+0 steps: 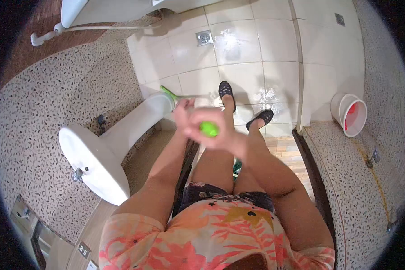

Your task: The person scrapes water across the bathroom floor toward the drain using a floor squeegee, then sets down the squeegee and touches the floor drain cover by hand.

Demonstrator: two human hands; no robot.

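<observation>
What looks like a floor squeegee has a green head (pixel 168 92) on the wet tiles, right by the foot of the white sink pedestal. Its bright green handle end (pixel 209 129) pokes out of my right hand (pixel 216 128), which is closed round the top and slightly blurred. Lower on the same handle, my left hand (pixel 183 114) is closed too, partly covered by my right hand. Most of the handle is hidden behind my hands.
To the left stands the white pedestal sink (pixel 94 164). A toilet (pixel 99 11) is at the top left. A floor drain (pixel 204 38) lies ahead. At the right, a white bucket (pixel 355 118) with something red inside stands by the speckled wall. My feet wear dark slip-on shoes (pixel 262 118).
</observation>
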